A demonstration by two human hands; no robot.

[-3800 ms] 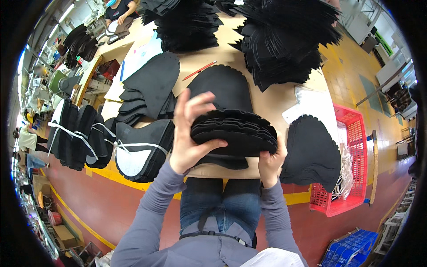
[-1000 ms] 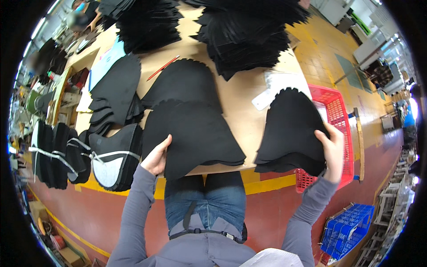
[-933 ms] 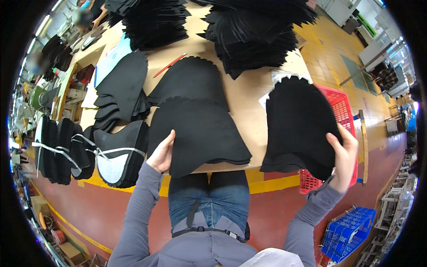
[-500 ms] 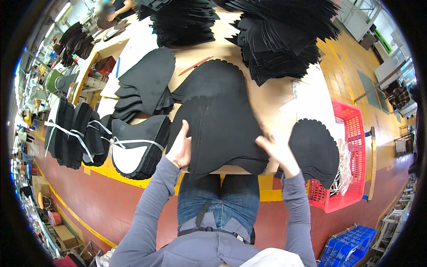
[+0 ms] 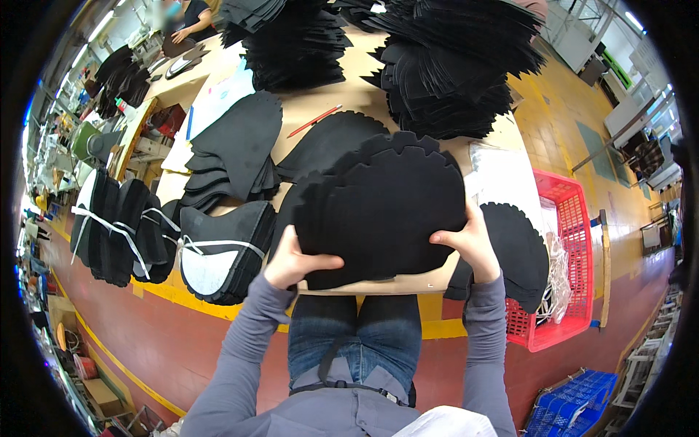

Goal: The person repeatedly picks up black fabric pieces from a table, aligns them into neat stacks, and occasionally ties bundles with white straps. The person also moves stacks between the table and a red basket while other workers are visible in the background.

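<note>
Between my hands is a stack of black cut pieces [image 5: 378, 211], rounded and notched along the far edge. My left hand [image 5: 295, 262] grips its left near corner, thumb lying on top. At the right side my right hand [image 5: 472, 240] holds it the same way, thumb on the upper face, fingers hidden underneath. Behind the stack lies another black piece [image 5: 335, 138] on the table. More notched black pieces [image 5: 513, 247] rest by my right hand. To the left, a bundle of pieces tied with white string [image 5: 226, 251] sits near a loose fanned pile [image 5: 237, 146].
Tall stacks of black pieces [image 5: 444, 80] stand at the back of the table. A red pencil [image 5: 313, 121] lies behind the held stack. At the right is a red basket [image 5: 588, 255] with white string; a blue crate [image 5: 571, 408] is on the floor. Another person's hand [image 5: 180, 35] shows far left.
Both hands have closed on the stack's sides. The stack now shows its notched edge higher and nearer, where longer overlapping pieces lay before.
</note>
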